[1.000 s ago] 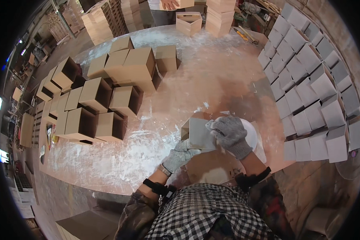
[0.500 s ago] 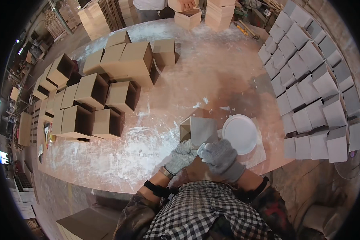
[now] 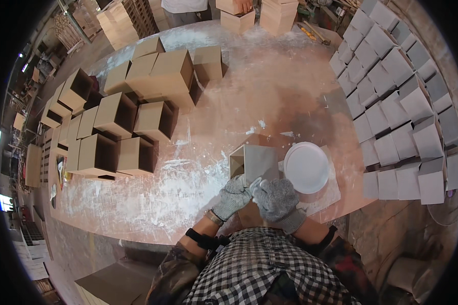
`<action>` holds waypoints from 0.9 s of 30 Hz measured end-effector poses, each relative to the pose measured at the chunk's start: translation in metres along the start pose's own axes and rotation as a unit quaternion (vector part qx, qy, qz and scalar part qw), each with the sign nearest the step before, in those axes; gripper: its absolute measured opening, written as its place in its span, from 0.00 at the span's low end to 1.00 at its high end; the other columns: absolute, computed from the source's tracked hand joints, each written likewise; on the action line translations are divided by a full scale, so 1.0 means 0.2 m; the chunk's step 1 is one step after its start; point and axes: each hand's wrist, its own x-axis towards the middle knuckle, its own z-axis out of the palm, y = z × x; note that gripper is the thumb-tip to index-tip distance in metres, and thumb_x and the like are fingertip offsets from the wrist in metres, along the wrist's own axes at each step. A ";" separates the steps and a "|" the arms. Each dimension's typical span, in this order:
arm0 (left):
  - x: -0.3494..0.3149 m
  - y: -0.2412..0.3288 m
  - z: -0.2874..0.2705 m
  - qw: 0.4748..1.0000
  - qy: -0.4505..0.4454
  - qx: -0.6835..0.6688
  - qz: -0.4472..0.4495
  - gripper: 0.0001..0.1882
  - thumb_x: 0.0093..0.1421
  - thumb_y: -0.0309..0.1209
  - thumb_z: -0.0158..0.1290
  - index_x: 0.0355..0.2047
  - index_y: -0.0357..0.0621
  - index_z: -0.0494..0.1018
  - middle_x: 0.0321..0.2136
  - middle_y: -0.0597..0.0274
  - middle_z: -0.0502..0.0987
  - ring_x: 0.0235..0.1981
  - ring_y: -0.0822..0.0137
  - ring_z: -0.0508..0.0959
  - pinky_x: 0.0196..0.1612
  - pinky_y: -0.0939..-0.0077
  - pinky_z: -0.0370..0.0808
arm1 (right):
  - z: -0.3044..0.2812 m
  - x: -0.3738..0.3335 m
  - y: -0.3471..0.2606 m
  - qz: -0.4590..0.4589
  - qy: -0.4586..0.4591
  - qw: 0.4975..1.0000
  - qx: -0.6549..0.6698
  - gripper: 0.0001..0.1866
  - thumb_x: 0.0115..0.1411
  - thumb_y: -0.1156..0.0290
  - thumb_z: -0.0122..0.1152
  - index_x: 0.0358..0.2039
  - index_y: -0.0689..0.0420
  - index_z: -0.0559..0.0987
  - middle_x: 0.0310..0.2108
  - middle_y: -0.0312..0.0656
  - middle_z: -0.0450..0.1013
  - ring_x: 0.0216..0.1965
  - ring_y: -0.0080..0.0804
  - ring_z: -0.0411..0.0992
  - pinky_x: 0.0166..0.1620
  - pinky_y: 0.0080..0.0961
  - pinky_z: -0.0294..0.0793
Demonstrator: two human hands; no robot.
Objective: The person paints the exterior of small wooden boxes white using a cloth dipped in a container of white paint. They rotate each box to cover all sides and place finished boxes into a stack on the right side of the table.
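Right in front of me on the table lies a small open-ended box [image 3: 261, 161], its upper face coated pale grey and its bare brown opening turned left. My left hand [image 3: 231, 198], in a grey knit glove, grips the near left corner of this box. Beside it my right hand [image 3: 277, 200], gloved the same way, is closed at the near edge of the grey face. Something small and whitish shows at its fingertips, too hidden to name. Just right of the box a round white tub or lid [image 3: 306, 168] rests on a pale sheet [image 3: 328, 193].
Plain brown boxes [image 3: 155, 76] stand grouped on the left of the table [image 3: 203, 168]. Rows of grey-white boxes [image 3: 387, 109] are stacked along the right. At the far edge, another person's hand [image 3: 244, 6] touches wooden-coloured boxes [image 3: 237, 23]; tools [image 3: 310, 33] lie nearby.
My right hand has shifted slightly left, closer to my left hand. The view has tilted a little; the box stays in nearly the same place.
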 end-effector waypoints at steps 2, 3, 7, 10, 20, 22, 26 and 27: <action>0.01 -0.03 0.03 1.000 0.010 -0.022 -0.001 0.14 0.59 0.38 0.56 0.41 0.44 0.77 0.37 0.49 0.79 0.40 0.50 0.77 0.44 0.61 0.74 | -0.05 0.01 -0.01 -0.021 -0.006 0.998 0.060 0.14 0.46 0.69 0.62 0.35 0.58 0.77 0.26 0.41 0.68 0.28 0.39 0.70 0.32 0.41 0.68; 0.01 -0.05 0.04 0.995 0.006 -0.099 0.020 0.14 0.59 0.39 0.56 0.40 0.43 0.77 0.37 0.49 0.78 0.39 0.49 0.77 0.43 0.61 0.74 | -0.07 0.01 -0.01 -0.041 -0.013 0.992 0.122 0.13 0.47 0.69 0.61 0.34 0.56 0.77 0.28 0.42 0.70 0.29 0.39 0.71 0.32 0.41 0.68; 0.02 -0.11 0.04 0.999 -0.023 -0.014 0.034 0.15 0.59 0.39 0.57 0.39 0.41 0.77 0.38 0.49 0.77 0.40 0.48 0.76 0.44 0.61 0.74 | -0.07 0.03 0.20 0.079 -0.033 0.995 -0.056 0.08 0.50 0.68 0.60 0.33 0.51 0.78 0.30 0.41 0.73 0.31 0.39 0.72 0.34 0.42 0.69; 0.03 -0.14 0.06 0.996 -0.025 -0.044 0.079 0.17 0.60 0.41 0.55 0.42 0.41 0.75 0.40 0.48 0.77 0.41 0.47 0.76 0.44 0.60 0.74 | 0.00 0.03 0.31 0.106 0.005 0.990 -0.098 0.07 0.50 0.63 0.55 0.24 0.51 0.79 0.21 0.42 0.71 0.28 0.42 0.73 0.31 0.43 0.71; 0.01 -0.13 0.06 0.980 0.042 0.129 0.146 0.23 0.58 0.43 0.52 0.50 0.42 0.70 0.43 0.48 0.76 0.45 0.48 0.75 0.48 0.58 0.73 | -0.06 0.12 0.00 -0.016 0.039 0.999 0.002 0.07 0.47 0.67 0.60 0.30 0.48 0.79 0.28 0.39 0.71 0.28 0.42 0.70 0.34 0.42 0.68; 0.02 -0.11 0.06 0.989 -0.025 0.134 0.054 0.21 0.59 0.42 0.51 0.48 0.43 0.71 0.42 0.48 0.76 0.44 0.47 0.75 0.47 0.57 0.73 | -0.06 0.08 0.09 0.048 -0.008 0.998 -0.041 0.07 0.48 0.66 0.60 0.30 0.48 0.79 0.28 0.39 0.71 0.28 0.42 0.70 0.34 0.42 0.68; 0.04 0.00 0.07 0.988 -0.034 0.148 0.014 0.20 0.58 0.41 0.54 0.46 0.42 0.72 0.39 0.46 0.75 0.43 0.45 0.73 0.47 0.55 0.71 | -0.05 0.03 0.26 0.163 -0.020 0.985 -0.049 0.09 0.49 0.64 0.58 0.32 0.51 0.78 0.27 0.40 0.71 0.32 0.43 0.71 0.34 0.44 0.67; 0.06 0.01 0.08 0.985 -0.030 0.170 -0.010 0.20 0.58 0.42 0.54 0.44 0.42 0.72 0.38 0.46 0.75 0.43 0.45 0.73 0.46 0.54 0.71 | -0.03 0.02 0.25 0.163 -0.020 0.985 -0.051 0.09 0.49 0.64 0.58 0.32 0.51 0.78 0.27 0.40 0.71 0.32 0.43 0.71 0.34 0.44 0.67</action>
